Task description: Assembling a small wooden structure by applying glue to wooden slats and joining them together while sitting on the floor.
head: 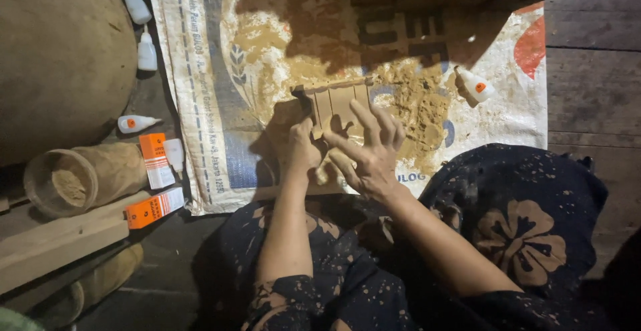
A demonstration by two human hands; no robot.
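A small slatted wooden piece (334,104) is held over the near edge of a woven plastic sack (200,104) that's spread flat on the plank floor (587,90). The left hand (304,150) is curled around the piece's lower left corner, fingers closed on it, thumb pressed up against the slats. The right hand (370,154) is laid over the lower right part with fingers spread wide and fairly straight, fingertips resting on the slats, so it's more pressing than gripping.

A patch of sawdust (414,104) is smeared over the middle of the sack, just right of the wooden piece and touching it as far as can be told. A small white glue bottle (475,85) with an orange label is lying on its side near the sack's right edge.

Off the sack's left edge, more of the same white bottles (137,124) are scattered on the floor, along with two orange and white cartons (155,207). A tube-shaped container (73,181) with sawdust inside is lying on its side next to them, and a wooden plank (60,241) is set just below it. The dark flower-print fabric (521,237) over the person's lap fills the bottom of the view.
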